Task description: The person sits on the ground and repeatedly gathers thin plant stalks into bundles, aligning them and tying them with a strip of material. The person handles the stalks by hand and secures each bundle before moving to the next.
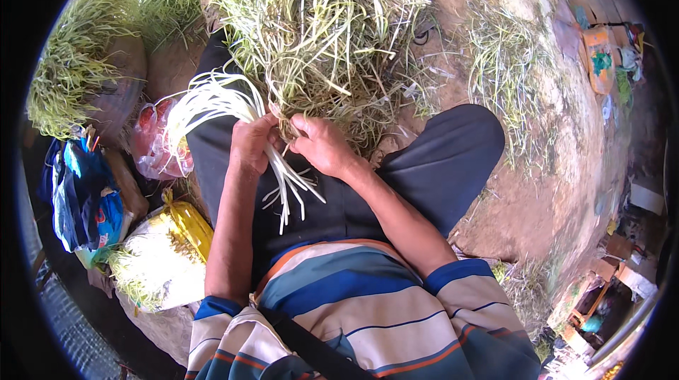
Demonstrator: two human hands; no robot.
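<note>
My left hand is closed around a bunch of long, pale plant stalks. Their curved ends droop over my thigh to the left, and the straighter ends fan out below my fist. Close beside it, my right hand pinches some brownish plant strands between thumb and fingers, at the near edge of a big heap of green and dry stalks. The fingertips of both hands almost meet there, and the exact grip is partly hidden.
Loose stalks litter the earthen floor on the right. To the left are a pink plastic bag, a blue bag, a yellow plastic packet and a bundle of green stalks. My bent knee flanks the heap.
</note>
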